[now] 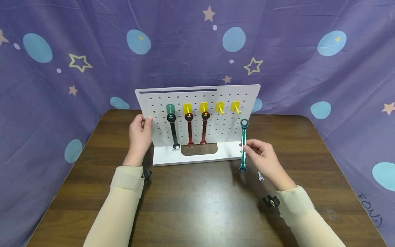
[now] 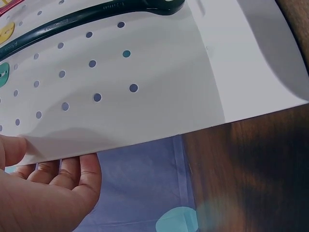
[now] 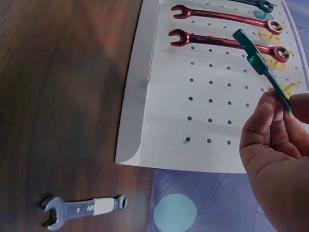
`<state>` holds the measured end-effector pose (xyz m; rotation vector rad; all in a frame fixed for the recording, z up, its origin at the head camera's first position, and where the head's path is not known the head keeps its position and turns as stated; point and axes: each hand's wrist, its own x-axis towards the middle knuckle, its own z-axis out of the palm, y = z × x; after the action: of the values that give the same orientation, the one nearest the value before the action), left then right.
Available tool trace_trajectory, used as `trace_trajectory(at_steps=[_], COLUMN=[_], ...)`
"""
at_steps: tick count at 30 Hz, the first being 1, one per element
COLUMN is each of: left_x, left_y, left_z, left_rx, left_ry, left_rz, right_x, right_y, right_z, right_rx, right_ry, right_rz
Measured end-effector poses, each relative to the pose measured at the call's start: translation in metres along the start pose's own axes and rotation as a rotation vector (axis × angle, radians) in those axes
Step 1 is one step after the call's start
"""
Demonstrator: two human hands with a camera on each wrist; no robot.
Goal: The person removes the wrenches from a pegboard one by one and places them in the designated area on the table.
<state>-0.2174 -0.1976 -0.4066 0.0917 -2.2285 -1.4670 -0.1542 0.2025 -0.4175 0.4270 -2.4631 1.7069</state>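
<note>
My left hand (image 1: 140, 134) grips the left edge of a white pegboard stand (image 1: 225, 132), thumb in front and fingers behind. Between the thumb and fingers of my right hand (image 1: 262, 157) is a teal ratchet wrench (image 1: 243, 145), ring end up, in front of the board's right side. A black wrench (image 1: 174, 132) hangs from the green hook (image 1: 170, 108). Two red wrenches, one left (image 1: 189, 130) and one right (image 1: 204, 130), hang on yellow hooks. Two more yellow hooks (image 1: 219, 107) further right carry nothing.
A silver wrench (image 3: 82, 209) lies on the brown wooden table (image 1: 197, 202), right of the stand and partly behind my right hand in the head view. Behind the table hangs a purple curtain (image 1: 185, 65) with stars and blue ovals.
</note>
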Motion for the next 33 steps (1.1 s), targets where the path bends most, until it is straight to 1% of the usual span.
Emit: trace_trajectory(at_steps=[7,13,17,25,28,29,33], left_x=[-0.001,0.0,0.001,0.001,0.001,0.001,0.001], left_y=[0.0,-0.001,0.0,0.0,0.0,0.0,0.0], left_z=[0.0,0.001,0.001,-0.001,-0.001,-0.001,-0.001], left_rx=[0.008,0.015,0.02,0.028,0.025,0.025,0.024], left_ry=[-0.013,0.001,0.011,0.007,0.007,0.007,0.009], left_rz=[-0.007,0.001,0.008,-0.001,0.004,0.007,0.016], right_x=[-0.005,-0.008,-0.01,-0.012,-0.014,-0.015,-0.016], right_y=[0.007,0.013,0.015,0.016,0.021,0.018,0.023], right_z=[-0.005,-0.011,-0.016,-0.021,-0.024,-0.024,-0.028], right_rx=[-0.029,-0.048,-0.073,-0.086,-0.087,-0.087,-0.075], right_ry=[0.003,0.004,0.005,0.005,0.007,0.009,0.012], right_rz=[0.008,0.011,0.028,0.079,0.077,0.075,0.064])
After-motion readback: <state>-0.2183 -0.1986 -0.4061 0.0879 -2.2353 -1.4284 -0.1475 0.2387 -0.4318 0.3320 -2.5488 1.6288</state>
